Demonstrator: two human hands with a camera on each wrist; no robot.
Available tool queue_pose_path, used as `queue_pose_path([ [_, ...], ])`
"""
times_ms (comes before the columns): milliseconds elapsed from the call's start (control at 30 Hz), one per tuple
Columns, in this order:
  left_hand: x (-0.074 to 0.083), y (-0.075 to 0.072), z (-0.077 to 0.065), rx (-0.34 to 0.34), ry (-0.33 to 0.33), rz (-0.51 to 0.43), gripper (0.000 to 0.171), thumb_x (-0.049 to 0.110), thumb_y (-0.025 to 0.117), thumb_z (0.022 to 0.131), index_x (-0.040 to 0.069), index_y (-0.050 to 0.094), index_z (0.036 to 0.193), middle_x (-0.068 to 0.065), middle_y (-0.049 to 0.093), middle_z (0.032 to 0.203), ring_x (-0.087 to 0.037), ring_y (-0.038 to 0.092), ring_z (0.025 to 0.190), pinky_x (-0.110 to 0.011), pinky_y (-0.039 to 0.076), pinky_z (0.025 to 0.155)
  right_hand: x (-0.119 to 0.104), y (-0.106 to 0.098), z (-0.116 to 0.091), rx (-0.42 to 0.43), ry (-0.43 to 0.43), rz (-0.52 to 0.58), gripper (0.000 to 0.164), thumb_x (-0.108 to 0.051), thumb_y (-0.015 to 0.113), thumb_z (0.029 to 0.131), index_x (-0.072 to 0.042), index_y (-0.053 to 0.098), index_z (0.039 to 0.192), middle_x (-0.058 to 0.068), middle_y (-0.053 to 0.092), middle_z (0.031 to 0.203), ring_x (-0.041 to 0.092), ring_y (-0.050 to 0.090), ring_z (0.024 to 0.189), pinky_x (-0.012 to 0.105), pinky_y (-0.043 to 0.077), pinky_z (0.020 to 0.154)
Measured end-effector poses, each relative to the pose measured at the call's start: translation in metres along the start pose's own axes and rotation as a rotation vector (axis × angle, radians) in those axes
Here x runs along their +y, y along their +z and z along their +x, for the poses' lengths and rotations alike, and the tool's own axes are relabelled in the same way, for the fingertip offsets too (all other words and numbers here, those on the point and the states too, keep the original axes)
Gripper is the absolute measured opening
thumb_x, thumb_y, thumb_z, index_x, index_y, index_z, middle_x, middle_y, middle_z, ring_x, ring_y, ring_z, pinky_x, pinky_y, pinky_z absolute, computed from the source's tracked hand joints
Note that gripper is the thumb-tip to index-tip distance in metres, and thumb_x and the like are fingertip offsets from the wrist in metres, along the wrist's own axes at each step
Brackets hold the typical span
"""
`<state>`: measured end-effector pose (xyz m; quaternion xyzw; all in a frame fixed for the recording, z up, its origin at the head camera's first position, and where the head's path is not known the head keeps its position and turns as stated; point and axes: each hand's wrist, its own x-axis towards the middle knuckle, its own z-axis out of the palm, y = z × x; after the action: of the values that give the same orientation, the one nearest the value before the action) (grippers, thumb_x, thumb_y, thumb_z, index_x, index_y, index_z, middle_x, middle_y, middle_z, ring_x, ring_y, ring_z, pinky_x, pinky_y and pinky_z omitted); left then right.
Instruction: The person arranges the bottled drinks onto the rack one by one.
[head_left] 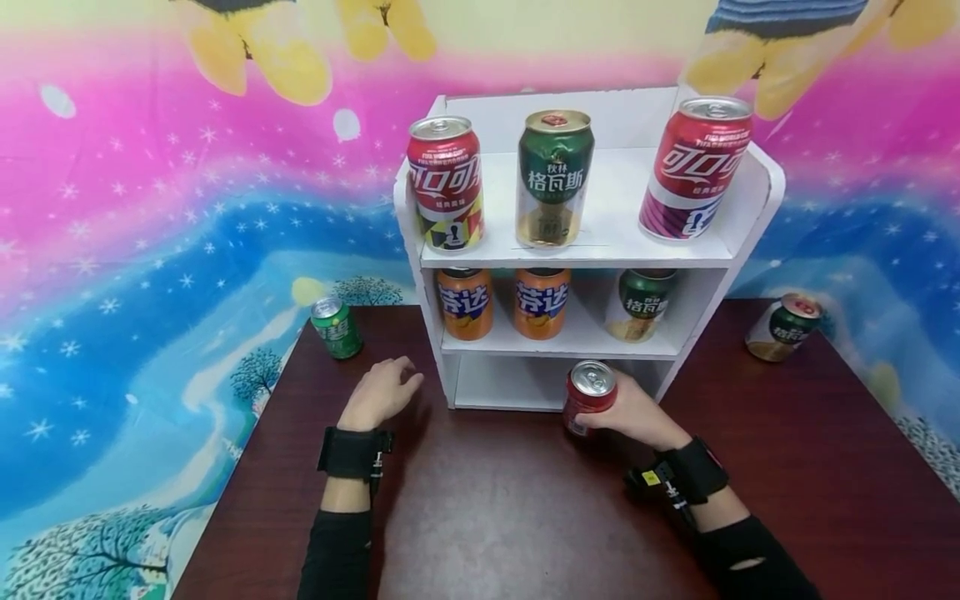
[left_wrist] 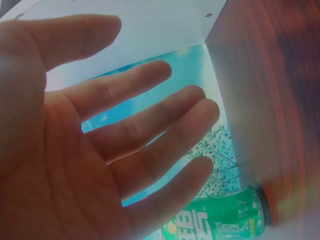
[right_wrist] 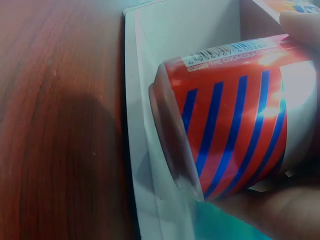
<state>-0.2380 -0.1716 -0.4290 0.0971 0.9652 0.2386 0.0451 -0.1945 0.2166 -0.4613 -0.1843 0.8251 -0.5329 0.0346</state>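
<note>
Red Coca-Cola can [head_left: 587, 398]: it is in the grip, at the front lip of the bottom shelf [head_left: 510, 387]; its tab end faces up. Whether its base touches the lip, I cannot tell.
Right hand [head_left: 637, 412]: grasping this can, thumb and fingers around its side.
Left hand [head_left: 378, 393]: well to the left of the grip, released, fingers spread, holding nothing; it is near the left side of the white rack [head_left: 423, 287].
Middle shelf [head_left: 577, 340]: just above the grip; two orange Fanta cans [head_left: 465, 304] [head_left: 542, 304] stand up and left of it, one kvass can [head_left: 643, 307] up and slightly right.
Top shelf [head_left: 618, 200]: highest above the grip, with two Coca-Cola cans and one kvass can between them.
Brown table [head_left: 487, 517]: below the grip; a green can [head_left: 337, 327] stands far left, another kvass can [head_left: 783, 327] far right.
Good handling: in my judgement, the base should be level and a little above the lip, so it does not catch. The knuckles should be low, because the board above leaves small room. A light hold is enough; squeezing could dent the thin wall.
</note>
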Motion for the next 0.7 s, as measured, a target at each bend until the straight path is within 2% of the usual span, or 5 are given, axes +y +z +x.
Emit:
queue_pose_path([
  [300, -0.001, 0.000, 0.001, -0.007, 0.006, 0.005, 0.036, 0.030, 0.055, 0.095, 0.003, 0.060, 0.118, -0.017, 0.062, 0.113, -0.025, 0.061, 0.091, -0.044, 0.050, 0.077, 0.007, 0.006, 0.007, -0.013, 0.018, 0.009, 0.062, -0.018, 0.081, 0.074, -0.002, 0.049, 0.125, 0.011, 0.062, 0.111, 0.023, 0.059, 0.097, 0.030, 0.050, 0.083],
  [500, -0.001, 0.001, 0.001, -0.006, -0.003, 0.005, 0.035, 0.030, 0.056, 0.095, 0.004, 0.061, 0.118, -0.016, 0.062, 0.112, -0.024, 0.060, 0.089, -0.043, 0.051, 0.076, 0.011, 0.011, 0.016, -0.010, 0.062, 0.052, 0.071, -0.019, 0.082, 0.074, -0.004, 0.043, 0.131, 0.013, 0.058, 0.118, 0.027, 0.057, 0.103, 0.039, 0.048, 0.088],
  [700, -0.002, 0.001, 0.001, 0.003, -0.010, 0.004, 0.034, 0.030, 0.056, 0.095, 0.004, 0.061, 0.117, -0.015, 0.062, 0.111, -0.024, 0.060, 0.088, -0.043, 0.051, 0.076, 0.006, 0.018, 0.027, -0.006, 0.100, 0.062, 0.076, -0.018, 0.081, 0.075, -0.002, 0.038, 0.136, 0.017, 0.053, 0.125, 0.030, 0.053, 0.109, 0.047, 0.043, 0.094],
])
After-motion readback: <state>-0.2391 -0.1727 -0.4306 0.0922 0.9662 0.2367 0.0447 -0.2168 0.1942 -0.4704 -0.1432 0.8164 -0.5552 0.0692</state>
